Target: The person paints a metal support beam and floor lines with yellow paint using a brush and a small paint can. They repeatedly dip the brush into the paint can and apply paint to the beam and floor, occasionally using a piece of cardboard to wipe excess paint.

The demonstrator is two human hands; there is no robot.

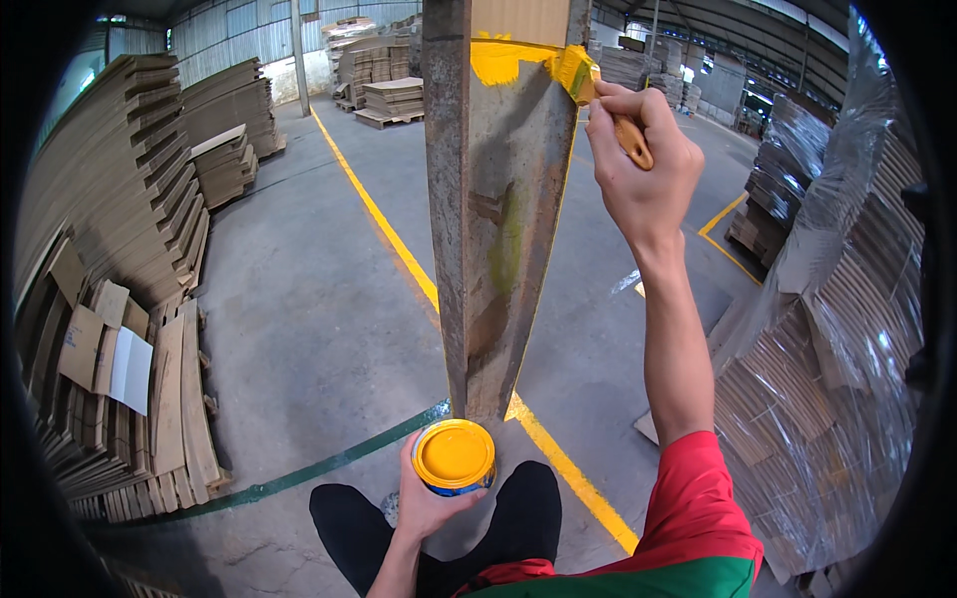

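Note:
My right hand (653,149) is raised at the upper right, its fingers closed round a paintbrush (634,142) with a wooden handle. The yellow-coated bristles press against the right edge of a tall steel column (498,229). A band of wet yellow paint (495,62) crosses the column near its top, just below a tan panel (515,20). Lower down, the column's face is bare grey metal with rusty and greenish stains. Low in the middle, my left hand (434,503) grips an open paint can (455,454) of yellow paint, held upright near the column's foot.
Stacked cardboard (110,179) on pallets lines the left side. Plastic-wrapped cardboard (807,399) stands close on my right. Yellow lines (374,209) and a green line (329,463) mark the concrete floor. More stacks (392,98) stand farther back.

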